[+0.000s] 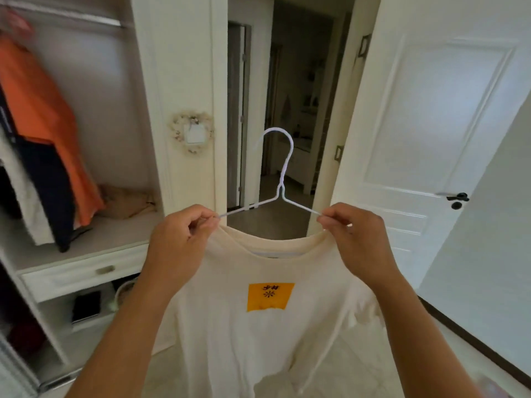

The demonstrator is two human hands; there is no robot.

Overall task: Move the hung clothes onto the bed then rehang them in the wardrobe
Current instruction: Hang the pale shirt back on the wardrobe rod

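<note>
A cream T-shirt with an orange patch on its chest hangs on a white wire hanger in front of me, hook upright. My left hand pinches the shirt's left shoulder at the collar together with the hanger's arm. My right hand pinches the right shoulder the same way. The open wardrobe stands at the left, its rail near the top. An orange garment, a dark one and a white one hang from the rail's left part.
A drawer sits under the wardrobe's hanging space, with crumpled tan cloth on the shelf above it. Behind the shirt is an open doorway to a dim hall. A white door with a black handle stands open at the right.
</note>
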